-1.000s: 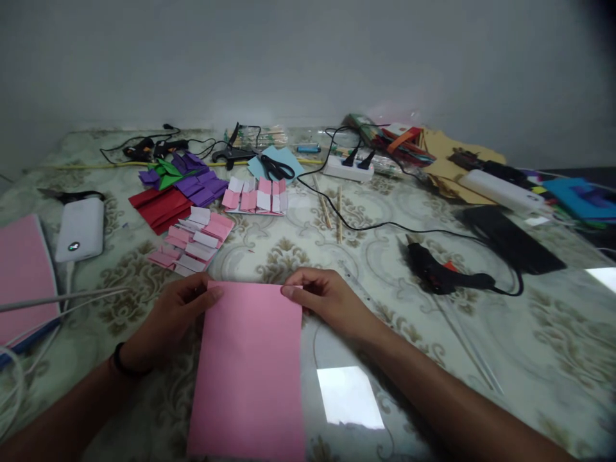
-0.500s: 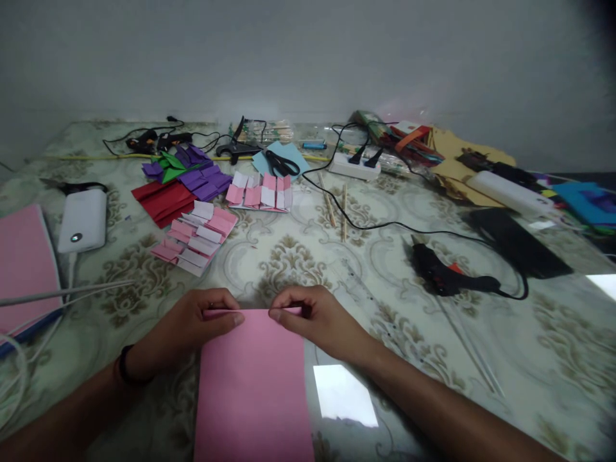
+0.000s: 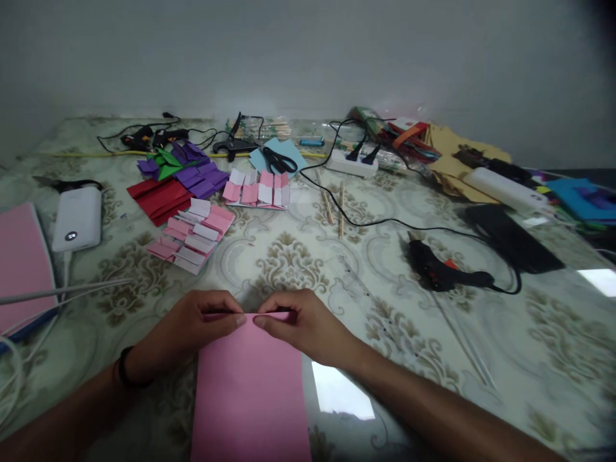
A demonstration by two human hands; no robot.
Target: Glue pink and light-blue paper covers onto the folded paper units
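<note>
A pink sheet of paper [image 3: 250, 391] lies on the patterned table [image 3: 289, 256] in front of me, its far edge folded over. My left hand [image 3: 192, 327] pinches that folded edge on the left, fingers pressed together. My right hand [image 3: 301, 324] pinches the same edge from the right. The two sets of fingertips nearly meet at the middle of the fold. A dark band circles my left wrist.
Folded pink-and-white paper pieces [image 3: 192, 234], red sheets [image 3: 158, 199] and purple and green pieces [image 3: 187, 170] lie beyond. A black glue gun [image 3: 443, 269] with its cable is at right, scissors [image 3: 279, 160], a power strip [image 3: 349, 163], wooden sticks [image 3: 332, 202], a white power bank [image 3: 77, 218] and pink pad [image 3: 22, 263] at left.
The far edge of the pink sheet has been folded toward me. Both hands slid inward along the fold until the fingertips nearly meet at its middle.
</note>
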